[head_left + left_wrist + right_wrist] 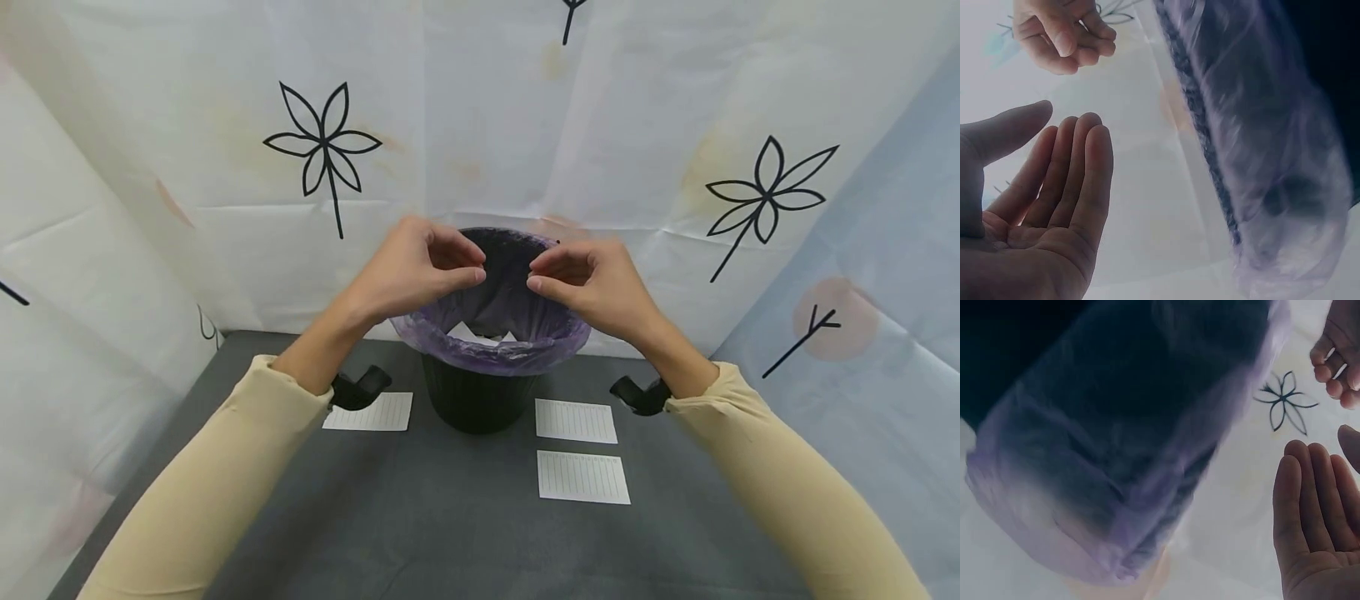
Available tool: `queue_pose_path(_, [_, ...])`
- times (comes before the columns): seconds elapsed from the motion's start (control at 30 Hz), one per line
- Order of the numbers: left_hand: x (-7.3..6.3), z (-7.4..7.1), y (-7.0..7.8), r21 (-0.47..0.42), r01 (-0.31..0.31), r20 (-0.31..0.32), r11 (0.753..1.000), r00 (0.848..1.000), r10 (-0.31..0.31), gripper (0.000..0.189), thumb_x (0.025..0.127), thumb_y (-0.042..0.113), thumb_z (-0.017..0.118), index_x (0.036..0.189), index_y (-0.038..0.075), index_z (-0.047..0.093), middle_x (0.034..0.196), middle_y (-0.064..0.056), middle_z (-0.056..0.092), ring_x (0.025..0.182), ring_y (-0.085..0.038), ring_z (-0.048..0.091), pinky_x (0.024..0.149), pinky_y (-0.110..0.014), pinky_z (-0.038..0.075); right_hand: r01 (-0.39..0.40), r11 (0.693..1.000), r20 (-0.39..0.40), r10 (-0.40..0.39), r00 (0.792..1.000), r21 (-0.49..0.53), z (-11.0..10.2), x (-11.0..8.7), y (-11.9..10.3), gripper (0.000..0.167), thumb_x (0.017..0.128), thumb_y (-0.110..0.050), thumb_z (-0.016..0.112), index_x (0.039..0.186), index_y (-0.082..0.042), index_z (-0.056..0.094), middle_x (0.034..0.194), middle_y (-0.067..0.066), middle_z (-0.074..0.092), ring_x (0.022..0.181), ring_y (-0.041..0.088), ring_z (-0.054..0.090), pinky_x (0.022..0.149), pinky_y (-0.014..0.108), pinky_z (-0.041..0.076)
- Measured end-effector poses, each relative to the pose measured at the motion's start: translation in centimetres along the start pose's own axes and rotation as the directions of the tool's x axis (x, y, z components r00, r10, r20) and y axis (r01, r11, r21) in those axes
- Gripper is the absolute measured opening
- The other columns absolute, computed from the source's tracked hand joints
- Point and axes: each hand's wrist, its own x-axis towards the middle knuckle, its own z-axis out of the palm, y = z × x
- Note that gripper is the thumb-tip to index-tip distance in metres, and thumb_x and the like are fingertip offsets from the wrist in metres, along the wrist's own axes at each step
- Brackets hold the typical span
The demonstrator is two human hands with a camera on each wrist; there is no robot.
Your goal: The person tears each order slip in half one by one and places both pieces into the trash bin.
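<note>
Head view, left hand: your left hand (420, 262) is raised over the left side of the bin (480, 404); it leans in from the left, fingertips toward your other hand.
Head view, right hand: your right hand (592, 279) mirrors it over the right side; a gap separates the two hands.
Head view, bin: it stands upright on the grey surface (420, 533), centred in front of you; a purple liner (495, 357) folds over its rim; white papers (467, 332) show inside.
Head view, cards: to the left of the bin lies a lined card (382, 412), partly covered by the black wrist mount (363, 389); to the right lie an upper card (576, 421) and a lower card (583, 477), one nearer you than the other.
Left wrist view, fingers: your left fingers (1094, 169) lie close together, gently bent, with the thumb apart; the lined bin is beside them, not touching; your right hand shows beyond.
Right wrist view, fingers: your right fingers (1310, 500) are side by side and nearly straight, thumb apart; the liner is near but clear of them; a printed flower (1282, 400) marks the cloth behind.
</note>
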Motion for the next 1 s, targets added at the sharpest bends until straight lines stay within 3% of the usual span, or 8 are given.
queue_pose_path(0.17, [-1.8,1.1,-0.1,-0.048,-0.059,-0.007,0.997,0.998,0.059,0.015,0.089,0.005,0.078,0.103,0.001,0.076,0.096,-0.006,0.075,0.084,-0.017,0.072,0.081,-0.033,0.057,0.051,0.997,-0.003,-0.051,0.999,0.053,0.4,-2.5,-0.1,0.015,0.089,-0.003,0.078,0.103,0.001,0.076,0.096,0.010,0.075,0.086,0.018,0.073,0.079,0.027,0.057])
queue_pose_path(0.37, [-3.9,2.3,-0.3,-0.112,-0.084,-0.019,0.990,0.996,0.082,0.014,0.088,0.004,0.078,0.102,0.001,0.077,0.095,-0.006,0.075,0.081,-0.017,0.072,0.075,-0.032,0.058,0.098,0.990,0.005,-0.099,0.995,0.105,1.3,-4.9,0.0,0.019,0.086,0.002,0.079,0.105,-0.001,0.076,0.097,0.005,0.075,0.089,0.018,0.072,0.081,0.028,0.057])
queue_pose_path(0.6, [-6.1,3.5,-1.0,-0.161,-0.071,-0.019,0.984,0.997,0.069,0.014,0.090,0.005,0.077,0.103,0.002,0.076,0.097,-0.004,0.074,0.089,-0.017,0.071,0.082,-0.033,0.058,0.113,0.984,0.026,-0.117,0.993,0.135,2.5,-7.4,0.2,0.020,0.087,0.004,0.077,0.106,0.000,0.074,0.100,0.005,0.075,0.092,0.018,0.072,0.083,0.030,0.057])
queue_pose_path(1.0, [-9.2,6.1,-3.6,-0.260,-0.047,-0.023,0.964,0.999,0.043,0.014,0.090,0.004,0.077,0.103,0.004,0.076,0.095,-0.003,0.074,0.084,-0.018,0.073,0.077,-0.034,0.059,0.097,0.980,0.023,-0.102,0.994,0.174,4.9,-10.4,1.4,0.019,0.088,0.002,0.076,0.106,-0.003,0.075,0.098,0.006,0.075,0.091,0.018,0.073,0.083,0.032,0.058])
